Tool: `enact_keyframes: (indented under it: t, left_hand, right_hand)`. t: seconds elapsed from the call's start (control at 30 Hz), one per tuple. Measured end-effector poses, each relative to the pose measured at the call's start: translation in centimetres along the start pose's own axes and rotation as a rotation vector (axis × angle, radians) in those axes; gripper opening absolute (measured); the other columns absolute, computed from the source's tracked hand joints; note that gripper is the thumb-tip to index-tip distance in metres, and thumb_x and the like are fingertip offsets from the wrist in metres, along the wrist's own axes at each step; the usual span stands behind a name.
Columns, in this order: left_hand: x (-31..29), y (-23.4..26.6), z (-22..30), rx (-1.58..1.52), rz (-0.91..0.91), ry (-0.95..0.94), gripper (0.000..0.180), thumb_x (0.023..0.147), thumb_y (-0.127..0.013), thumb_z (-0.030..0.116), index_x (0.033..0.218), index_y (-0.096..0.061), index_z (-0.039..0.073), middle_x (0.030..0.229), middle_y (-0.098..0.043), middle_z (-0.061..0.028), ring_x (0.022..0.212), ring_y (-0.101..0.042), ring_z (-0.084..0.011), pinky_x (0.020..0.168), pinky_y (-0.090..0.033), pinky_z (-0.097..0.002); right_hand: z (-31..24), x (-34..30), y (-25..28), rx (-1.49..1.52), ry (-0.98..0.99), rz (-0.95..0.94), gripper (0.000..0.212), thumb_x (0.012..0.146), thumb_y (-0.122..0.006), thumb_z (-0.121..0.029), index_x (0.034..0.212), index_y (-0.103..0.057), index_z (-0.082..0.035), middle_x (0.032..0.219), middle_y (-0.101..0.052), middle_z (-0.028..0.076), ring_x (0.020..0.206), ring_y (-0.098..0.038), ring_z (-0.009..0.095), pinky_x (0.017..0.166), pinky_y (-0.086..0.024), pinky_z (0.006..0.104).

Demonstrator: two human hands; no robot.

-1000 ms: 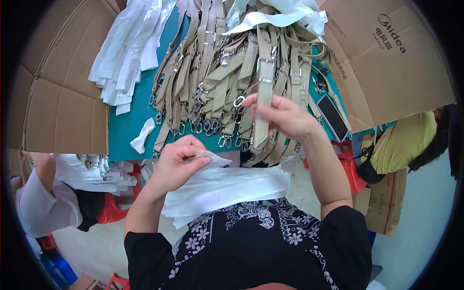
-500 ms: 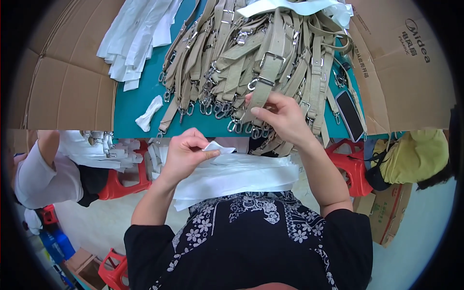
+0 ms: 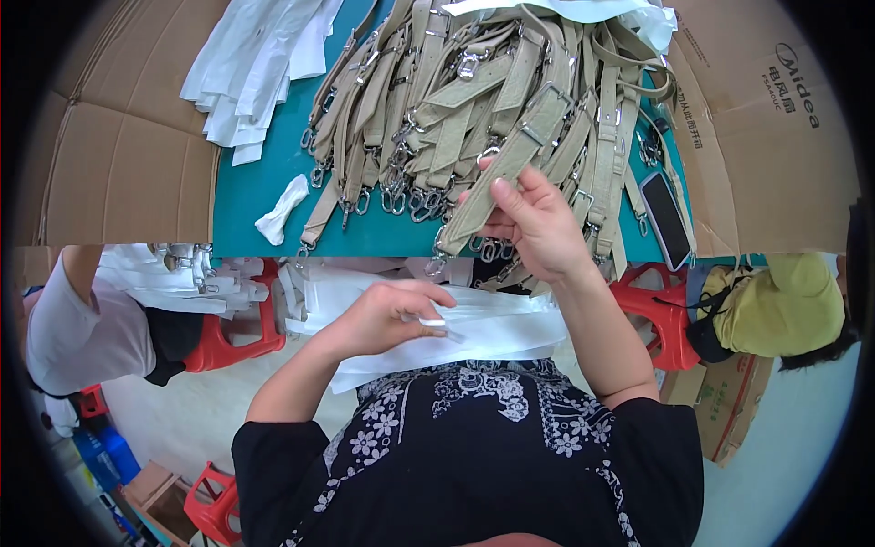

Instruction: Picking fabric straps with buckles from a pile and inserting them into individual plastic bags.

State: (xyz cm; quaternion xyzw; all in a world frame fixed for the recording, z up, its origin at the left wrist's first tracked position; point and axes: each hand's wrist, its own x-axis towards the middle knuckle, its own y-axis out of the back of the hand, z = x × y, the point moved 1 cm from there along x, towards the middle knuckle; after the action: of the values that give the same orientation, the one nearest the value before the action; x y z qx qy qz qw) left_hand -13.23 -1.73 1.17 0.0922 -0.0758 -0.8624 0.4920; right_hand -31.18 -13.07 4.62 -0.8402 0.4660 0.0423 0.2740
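My right hand (image 3: 549, 228) grips a beige strap (image 3: 485, 198) between thumb and fingers, at the near edge of the table. Its flat end slants down to the left, and a silver buckle shows farther up the strap. Behind it lies a thick heap of beige straps (image 3: 387, 105) with metal clips and buckles. Over my lap, my left hand (image 3: 387, 319) pinches a small folded white piece (image 3: 433, 323), perhaps cloth or paper. White sheets (image 3: 519, 319) lie across my lap beneath that hand.
White strips (image 3: 251, 77) lie on the green tabletop (image 3: 273, 173) at the left, near a crumpled white scrap (image 3: 283, 210). A phone (image 3: 666, 219) sits at the right. Cardboard walls (image 3: 137, 128) flank the table. Co-workers sit on both sides, with red stools (image 3: 652, 310) nearby.
My left hand has moved right and down over the lap sheets with the white piece. In my right hand the strap has tilted, its end swinging down and left.
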Motion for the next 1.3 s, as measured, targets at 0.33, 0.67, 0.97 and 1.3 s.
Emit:
enact_keyframes:
  t: [0.33, 0.67, 0.97, 1.3]
  left_hand:
    - [-0.5, 1.2, -0.9, -0.489, 0.457, 0.152, 0.014, 0.062, -0.07, -0.01, 0.07, -0.064, -0.001, 0.08, -0.064, -0.0109, 0.077, -0.06, -0.0172, 0.067, -0.049, -0.0273]
    - [-0.7, 1.4, -0.6, -0.428, 0.581, 0.118, 0.014, 0.061, -0.07, -0.011, 0.065, -0.061, -0.001, 0.078, -0.063, -0.0109, 0.078, -0.061, -0.0191, 0.071, -0.049, -0.0291]
    - [-1.0, 1.2, -0.9, -0.444, 0.604, 0.079, 0.014, 0.062, -0.069, -0.012, 0.067, -0.062, -0.001, 0.079, -0.063, -0.0112, 0.078, -0.061, -0.0193, 0.071, -0.049, -0.0296]
    - [-0.8, 0.8, -0.6, -0.452, 0.562, 0.152, 0.014, 0.077, -0.066, 0.005, 0.089, -0.066, -0.002, 0.086, -0.064, -0.007, 0.076, -0.056, -0.009, 0.066, -0.045, -0.021]
  right_hand:
    - [-0.5, -2.1, -0.8, 0.153, 0.199, -0.08, 0.044, 0.085, -0.051, -0.003, 0.124, -0.032, -0.009, 0.098, -0.057, 0.015, 0.089, -0.06, 0.022, 0.075, -0.053, 0.0336]
    - [-1.3, -2.5, -0.7, 0.092, 0.267, -0.028, 0.042, 0.086, -0.049, -0.002, 0.124, -0.031, -0.008, 0.099, -0.057, 0.015, 0.091, -0.059, 0.023, 0.075, -0.053, 0.0365]
    - [-0.9, -2.0, -0.9, 0.028, 0.267, 0.003, 0.041, 0.086, -0.049, -0.002, 0.123, -0.032, -0.006, 0.099, -0.057, 0.015, 0.092, -0.059, 0.022, 0.075, -0.054, 0.0362]
    - [1.0, -1.0, -2.0, -0.104, 0.286, -0.028, 0.041, 0.084, -0.054, -0.002, 0.121, -0.035, -0.004, 0.099, -0.058, 0.014, 0.092, -0.059, 0.021, 0.075, -0.053, 0.0347]
